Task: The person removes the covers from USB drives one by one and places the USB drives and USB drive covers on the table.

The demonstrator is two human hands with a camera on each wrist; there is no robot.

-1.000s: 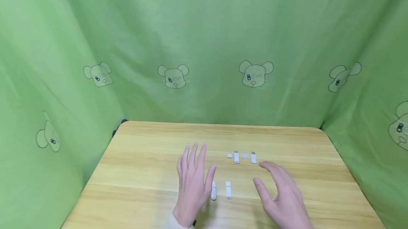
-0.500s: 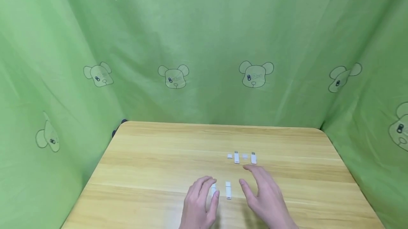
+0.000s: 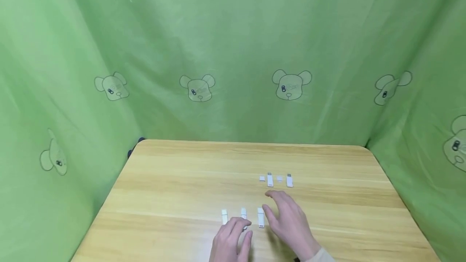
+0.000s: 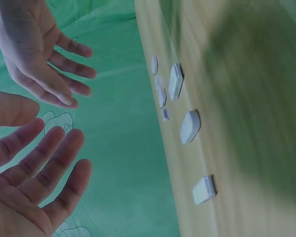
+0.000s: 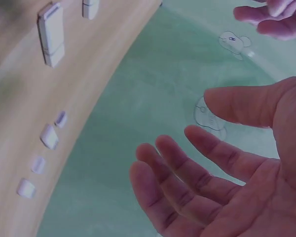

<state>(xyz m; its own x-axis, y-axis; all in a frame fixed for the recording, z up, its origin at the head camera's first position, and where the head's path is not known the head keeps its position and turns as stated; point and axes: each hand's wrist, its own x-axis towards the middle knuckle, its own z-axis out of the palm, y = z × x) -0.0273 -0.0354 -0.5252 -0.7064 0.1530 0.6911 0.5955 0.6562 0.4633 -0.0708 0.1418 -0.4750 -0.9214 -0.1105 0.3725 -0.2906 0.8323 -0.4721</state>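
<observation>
Both hands hover above the table with nothing in their fingers. In the head view my left hand [image 3: 230,241] is over the near row of capped white USB sticks, partly covering the left stick [image 3: 224,216] and the middle stick [image 3: 243,212]. My right hand [image 3: 291,221] is just right of the right-hand capped stick [image 3: 261,218], fingers loosely bent. Farther back lie two uncapped USB sticks [image 3: 270,180] [image 3: 289,181], metal plugs pointing away. Beside them are two small caps, one white cap [image 3: 262,178] and one paler cap [image 3: 279,179].
The wooden table [image 3: 164,181] has rounded far corners. A green curtain [image 3: 233,43] with bear-head prints stands behind it and along both sides. Something dark [image 3: 135,146] shows at the table's far left corner.
My left hand has drawn back toward the near edge, its spread fingers now loosely bent, uncovering the left stick. My right hand has shifted left, close to the right-hand capped stick.
</observation>
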